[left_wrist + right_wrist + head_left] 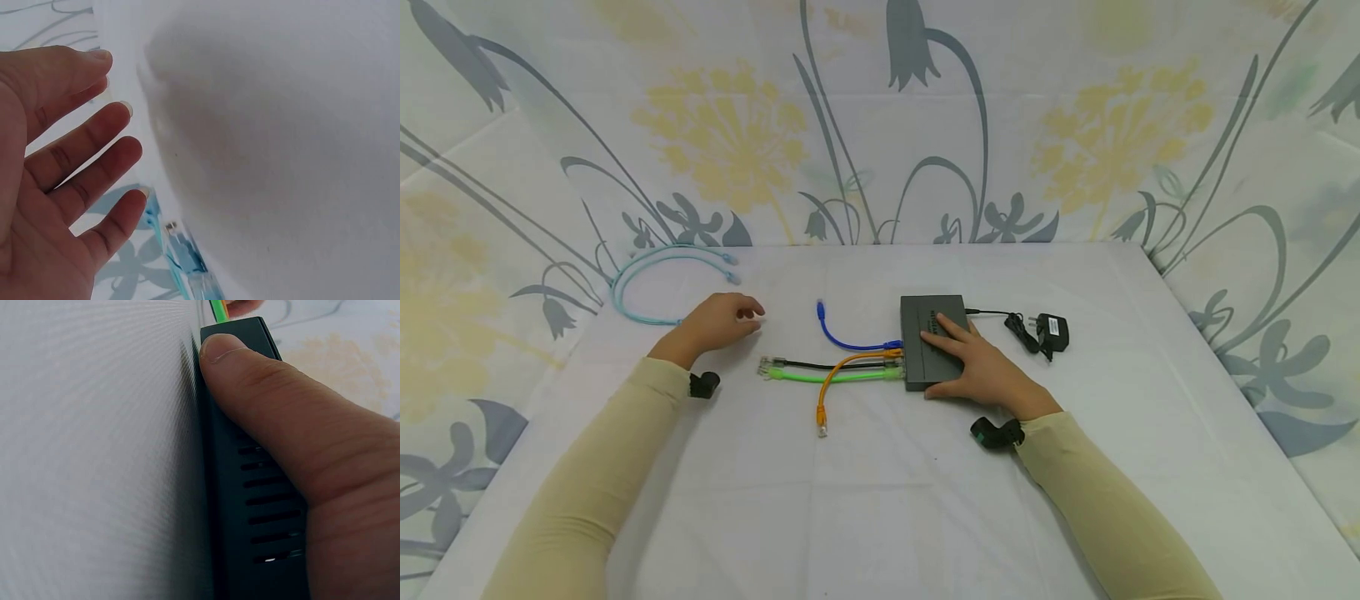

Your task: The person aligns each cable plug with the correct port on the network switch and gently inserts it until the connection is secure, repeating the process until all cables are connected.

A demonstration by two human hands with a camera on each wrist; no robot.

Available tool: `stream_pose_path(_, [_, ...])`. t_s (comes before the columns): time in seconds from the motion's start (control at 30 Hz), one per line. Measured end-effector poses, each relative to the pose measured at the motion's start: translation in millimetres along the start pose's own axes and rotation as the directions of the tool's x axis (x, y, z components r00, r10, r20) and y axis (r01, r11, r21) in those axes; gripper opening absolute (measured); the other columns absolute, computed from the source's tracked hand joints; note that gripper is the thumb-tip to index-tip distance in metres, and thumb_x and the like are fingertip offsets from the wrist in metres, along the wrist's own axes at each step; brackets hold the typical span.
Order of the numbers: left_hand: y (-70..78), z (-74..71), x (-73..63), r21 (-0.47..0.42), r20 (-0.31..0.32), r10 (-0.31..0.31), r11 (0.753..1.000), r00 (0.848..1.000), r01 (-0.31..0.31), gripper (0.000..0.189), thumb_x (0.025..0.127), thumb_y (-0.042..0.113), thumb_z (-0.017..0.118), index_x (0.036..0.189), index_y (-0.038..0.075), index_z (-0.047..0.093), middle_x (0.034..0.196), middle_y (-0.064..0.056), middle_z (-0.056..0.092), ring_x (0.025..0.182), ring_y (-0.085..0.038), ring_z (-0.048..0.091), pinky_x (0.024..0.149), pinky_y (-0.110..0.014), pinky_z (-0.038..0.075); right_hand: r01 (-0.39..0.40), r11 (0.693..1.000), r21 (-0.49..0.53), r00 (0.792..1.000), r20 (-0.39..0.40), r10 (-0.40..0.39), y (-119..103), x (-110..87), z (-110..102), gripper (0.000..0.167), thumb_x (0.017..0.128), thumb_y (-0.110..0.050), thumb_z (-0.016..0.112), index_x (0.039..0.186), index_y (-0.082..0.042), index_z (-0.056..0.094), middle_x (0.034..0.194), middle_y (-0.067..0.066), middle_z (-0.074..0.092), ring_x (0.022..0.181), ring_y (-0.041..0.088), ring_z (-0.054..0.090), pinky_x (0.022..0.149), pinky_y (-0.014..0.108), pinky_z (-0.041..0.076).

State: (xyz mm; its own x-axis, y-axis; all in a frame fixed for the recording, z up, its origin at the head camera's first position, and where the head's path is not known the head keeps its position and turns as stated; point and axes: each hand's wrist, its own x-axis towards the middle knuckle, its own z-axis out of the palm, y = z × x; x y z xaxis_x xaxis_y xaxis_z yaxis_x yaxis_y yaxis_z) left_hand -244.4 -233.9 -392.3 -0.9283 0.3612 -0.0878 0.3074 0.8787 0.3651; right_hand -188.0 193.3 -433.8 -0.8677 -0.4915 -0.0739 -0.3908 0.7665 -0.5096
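Empty, with its fingers loosely bent, my left hand [718,321] is over the left part of the table, near the coiled light-blue network cable [617,287]. That cable's clear plug [181,250] shows beyond the little finger in the left wrist view. My right hand [988,367] rests on a dark grey network switch [917,312], fingers spread over its top. Its thumb [250,375] presses along the vented side. From the switch's left side run a blue cable [850,345], a black cable [820,365], an orange cable [825,387] and a green cable [820,378].
A black power adapter [1052,333] lies right of the switch, its thin cord [988,312] leading into the switch. The free cable ends lie on the white tablecloth [880,517] between the hands. A flower-patterned curtain [865,125] hangs behind the table.
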Motion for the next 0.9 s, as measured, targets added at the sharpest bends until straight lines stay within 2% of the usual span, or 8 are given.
stream_pose_path(0.37, [-15.5,-10.1,-6.6,0.043,0.003,-0.015,0.999,1.0,0.015,0.031,0.092,0.012,0.057,0.119,-0.001,0.064,0.111,-0.022,0.064,0.103,-0.036,0.058,0.091,-0.051,0.046,-0.003,1.0,0.009,1.0,0.002,0.003,0.2,-0.1,0.0,0.093,0.073,-0.063,0.074,0.151,-0.039,0.03,0.165,-0.006,0.005,0.147,0.048,0.001,0.108,0.068,0.027])
stream_pose_path(0.6, [-26.4,-14.3,-10.8,0.031,-0.002,-0.043,0.999,0.999,0.043,0.038,0.087,0.005,0.047,0.121,-0.001,0.063,0.114,-0.025,0.062,0.105,-0.038,0.056,0.091,-0.052,0.046,0.003,1.0,0.007,1.0,0.001,-0.003,1.0,0.0,0.2,0.093,0.073,-0.064,0.074,0.151,-0.039,0.03,0.165,-0.005,0.005,0.147,0.049,0.001,0.109,0.068,0.027])
stream_pose_path(0.9, [-35.7,-16.5,-16.3,0.034,-0.011,-0.062,0.997,0.998,0.062,0.041,0.086,0.003,0.045,0.124,-0.002,0.061,0.119,-0.029,0.058,0.109,-0.042,0.054,0.092,-0.054,0.044,0.005,1.0,0.007,1.0,0.0,-0.005,1.3,0.1,1.0,0.093,0.073,-0.064,0.074,0.151,-0.039,0.03,0.165,-0.006,0.005,0.147,0.048,0.001,0.109,0.068,0.027])
